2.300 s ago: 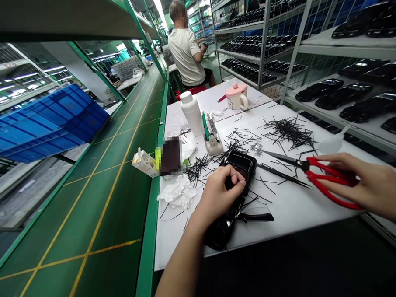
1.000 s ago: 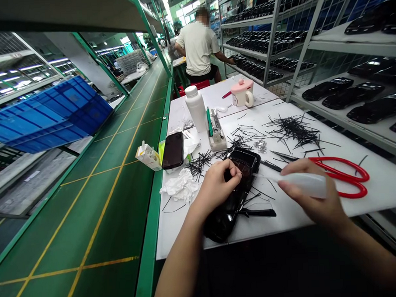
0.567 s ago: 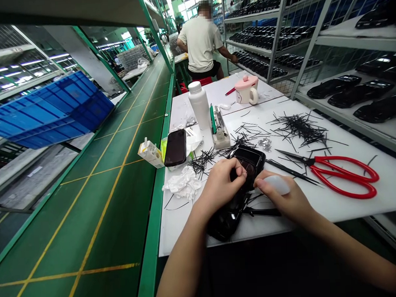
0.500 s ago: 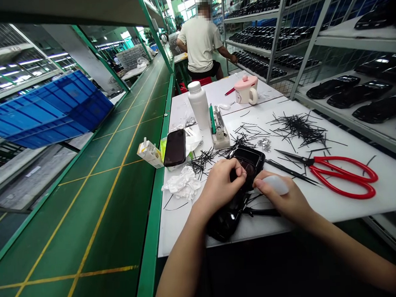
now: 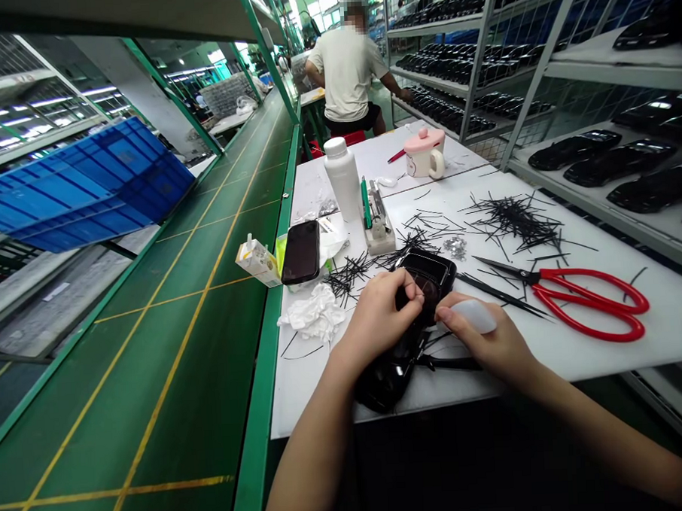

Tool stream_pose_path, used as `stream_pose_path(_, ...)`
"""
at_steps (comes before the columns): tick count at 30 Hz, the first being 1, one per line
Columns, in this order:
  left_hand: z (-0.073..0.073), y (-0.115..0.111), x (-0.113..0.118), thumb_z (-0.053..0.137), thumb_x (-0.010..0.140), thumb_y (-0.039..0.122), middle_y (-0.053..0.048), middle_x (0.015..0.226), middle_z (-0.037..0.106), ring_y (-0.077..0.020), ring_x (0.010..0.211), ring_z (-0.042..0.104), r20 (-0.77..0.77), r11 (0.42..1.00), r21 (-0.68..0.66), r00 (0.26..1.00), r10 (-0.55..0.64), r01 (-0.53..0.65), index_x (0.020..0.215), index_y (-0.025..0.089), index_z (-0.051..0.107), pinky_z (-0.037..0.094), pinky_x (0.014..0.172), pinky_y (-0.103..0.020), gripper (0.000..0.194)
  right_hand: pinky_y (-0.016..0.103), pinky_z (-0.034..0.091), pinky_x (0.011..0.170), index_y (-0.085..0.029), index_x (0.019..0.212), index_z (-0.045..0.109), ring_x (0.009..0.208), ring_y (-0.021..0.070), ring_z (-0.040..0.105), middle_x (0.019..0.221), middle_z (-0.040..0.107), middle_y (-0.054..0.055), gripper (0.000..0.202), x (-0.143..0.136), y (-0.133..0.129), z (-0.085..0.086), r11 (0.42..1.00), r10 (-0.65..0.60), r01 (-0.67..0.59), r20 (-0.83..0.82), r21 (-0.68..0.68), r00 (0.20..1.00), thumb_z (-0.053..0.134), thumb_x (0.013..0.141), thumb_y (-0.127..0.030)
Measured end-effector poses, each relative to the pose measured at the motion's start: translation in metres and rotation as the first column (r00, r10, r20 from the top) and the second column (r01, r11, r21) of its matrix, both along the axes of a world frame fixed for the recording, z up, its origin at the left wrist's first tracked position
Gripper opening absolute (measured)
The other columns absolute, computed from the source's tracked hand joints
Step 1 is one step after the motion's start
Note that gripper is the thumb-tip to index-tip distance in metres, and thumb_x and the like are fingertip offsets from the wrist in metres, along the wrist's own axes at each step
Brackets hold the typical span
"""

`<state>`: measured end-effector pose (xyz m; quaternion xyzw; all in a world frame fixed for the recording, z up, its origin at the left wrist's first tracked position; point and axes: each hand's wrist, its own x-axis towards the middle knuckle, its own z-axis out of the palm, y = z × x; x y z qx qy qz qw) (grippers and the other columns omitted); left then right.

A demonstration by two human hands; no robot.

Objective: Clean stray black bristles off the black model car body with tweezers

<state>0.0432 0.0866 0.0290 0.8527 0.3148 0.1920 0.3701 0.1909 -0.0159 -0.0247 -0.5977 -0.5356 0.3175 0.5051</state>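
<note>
A glossy black model car body (image 5: 383, 385) lies at the near edge of the white table, partly hidden under my hands. My left hand (image 5: 385, 310) rests over it, thumb and forefinger pinched together; whatever is between them is too small to make out. My right hand (image 5: 483, 336), just to the right of the car body, is closed around a whitish, rounded, handle-like object (image 5: 475, 316). Its working end is hidden by my fingers. Beneath my right hand lies a dark tool (image 5: 450, 363). Black tweezers (image 5: 504, 296) and red-handled scissors (image 5: 595, 301) lie to the right.
Loose black strips (image 5: 520, 221) are scattered around a small pile of silvery bits (image 5: 455, 247). A phone (image 5: 301, 253), crumpled tissue (image 5: 314, 314), white bottle (image 5: 343, 180) and lidded mug (image 5: 426, 158) stand or lie around. A green conveyor (image 5: 207, 291) runs left; a person (image 5: 347, 74) sits ahead.
Both hands keep almost the same pose over the car body. The camera view has shifted very slightly.
</note>
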Motion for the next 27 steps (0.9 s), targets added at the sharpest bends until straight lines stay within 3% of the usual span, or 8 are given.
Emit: stream_pose_path(27,0.0,-0.0002,-0.0004,0.055,0.086,0.018,0.001,0.085,0.066,-0.0186,0.084,0.058,0.007,1.0,0.01,1.0,-0.003,0.003,0.073,0.022,0.04,0.041,0.081,-0.03,0.02,0.025,0.035,0.052,-0.02,0.073,0.058,0.052,0.0117,0.042,0.059,0.048,-0.004,0.032,0.0002,-0.001,0.0032,1.0,-0.013,0.013,0.016,-0.01,1.0,0.053,0.094,-0.044)
